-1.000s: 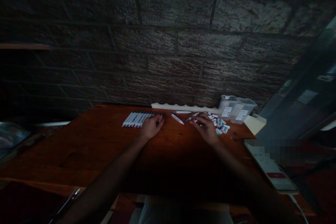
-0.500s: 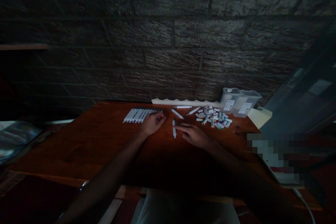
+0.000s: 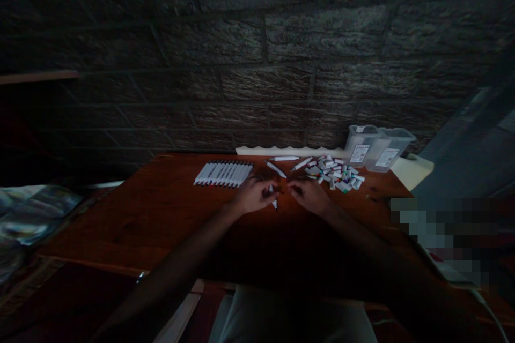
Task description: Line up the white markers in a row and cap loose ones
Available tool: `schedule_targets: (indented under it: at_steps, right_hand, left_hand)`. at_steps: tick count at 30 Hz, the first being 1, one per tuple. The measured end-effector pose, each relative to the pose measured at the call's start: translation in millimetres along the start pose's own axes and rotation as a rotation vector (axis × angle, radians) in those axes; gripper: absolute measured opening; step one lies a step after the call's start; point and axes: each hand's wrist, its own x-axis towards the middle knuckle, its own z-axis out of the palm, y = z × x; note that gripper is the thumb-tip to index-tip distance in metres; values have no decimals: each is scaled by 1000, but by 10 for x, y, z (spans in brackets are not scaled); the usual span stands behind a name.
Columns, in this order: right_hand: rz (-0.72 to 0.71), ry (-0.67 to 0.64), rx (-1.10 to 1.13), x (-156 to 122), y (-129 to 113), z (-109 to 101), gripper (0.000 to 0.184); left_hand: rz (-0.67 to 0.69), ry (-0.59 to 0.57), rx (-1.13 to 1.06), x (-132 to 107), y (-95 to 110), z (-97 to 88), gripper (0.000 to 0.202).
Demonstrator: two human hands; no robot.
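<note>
Near the middle of the table my left hand (image 3: 255, 194) is closed, thumb and fingers curled round a white marker (image 3: 274, 203) whose lower end points towards me. My right hand (image 3: 309, 194) is just to the right, fingers bent into a pinch; whether anything small is in it is too dark to see. A neat row of white markers (image 3: 223, 173) lies left of my left hand. Beyond the hands lie loose white markers (image 3: 276, 169). Past my right hand is a pile of short white caps (image 3: 336, 172) with coloured ends.
Two clear plastic cases (image 3: 380, 149) with labels stand at the table's back right corner, near a pale yellowish sheet (image 3: 414, 170). A white wavy-edged strip (image 3: 292, 151) runs along the brick wall (image 3: 257, 86). A cable (image 3: 488, 308) hangs at the right of the wooden table (image 3: 120, 225).
My left hand has moved right from the marker row to the single marker and closed round it. My right hand has drawn back from that marker, its pointing finger now curled in.
</note>
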Motion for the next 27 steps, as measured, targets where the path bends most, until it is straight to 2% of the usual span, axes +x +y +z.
schedule_targets:
  at_steps: [3, 8, 12, 19, 27]
  right_hand:
    - [14, 2, 10, 3, 18, -6, 21]
    - [58, -30, 4, 2, 51, -23, 23]
    - [60, -18, 18, 0, 57, -10, 23]
    - [59, -4, 26, -7, 83, 14, 22]
    - [62, -2, 32, -2, 84, 11, 22]
  left_hand:
    - [0, -17, 12, 11, -37, -22, 23]
    - [-117, 10, 8, 25, -283, -85, 21]
    - [-130, 52, 4, 16, -440, -113, 21]
    - [-180, 65, -5, -10, -443, -177, 20]
    - [-283, 97, 63, 17, -469, -120, 22]
